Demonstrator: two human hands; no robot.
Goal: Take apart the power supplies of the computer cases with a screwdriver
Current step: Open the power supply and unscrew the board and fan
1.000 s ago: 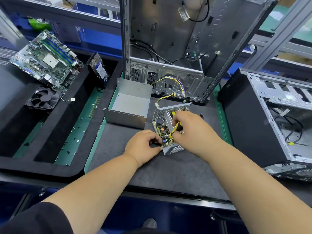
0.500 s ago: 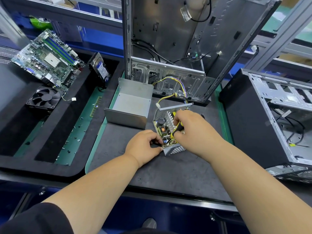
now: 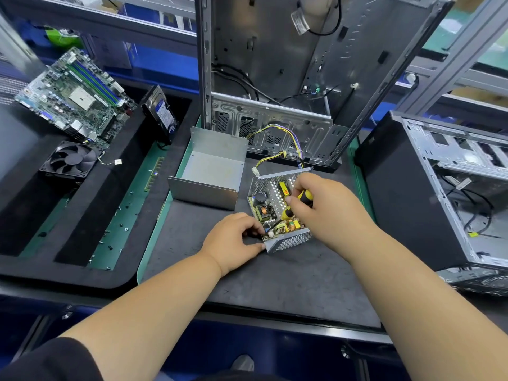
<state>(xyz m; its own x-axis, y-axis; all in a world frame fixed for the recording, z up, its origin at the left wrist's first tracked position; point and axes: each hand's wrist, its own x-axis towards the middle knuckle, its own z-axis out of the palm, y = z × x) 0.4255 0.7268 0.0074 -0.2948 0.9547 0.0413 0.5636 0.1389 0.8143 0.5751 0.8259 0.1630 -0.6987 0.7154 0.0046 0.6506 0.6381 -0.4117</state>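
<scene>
Far left, one motherboard (image 3: 75,96) lies tilted against the dark foam tray (image 3: 27,215); below it sits one black fan (image 3: 72,160), its thin lead ending in a white plug. One hard drive (image 3: 160,112) stands on edge just right of the motherboard. One memory stick (image 3: 154,174) lies on the green strip (image 3: 118,224), with many small loose screws scattered around it — too small to count.

Centre, on the grey mat (image 3: 275,281): one bare metal cover (image 3: 210,171), U-shaped and open side up, rests just left of the power supply (image 3: 277,213). The power supply sits lidless, circuit board exposed inside its perforated shell, in front of the upright computer case (image 3: 288,78); a yellow-and-purple wire bundle (image 3: 286,149) runs from it up into that case.

Left hand (image 3: 233,242) — fingers curled, pinching the power supply's near-left corner, thumb and forefinger at the edge. Right hand (image 3: 327,210) — wrapped round one yellow-and-black screwdriver (image 3: 295,206), shaft angled down-left into the board; the tip is hidden among the components.

Right edge: a second computer case (image 3: 439,193) lies with its open frame facing up, cables loose inside. Two cases counted in all.
</scene>
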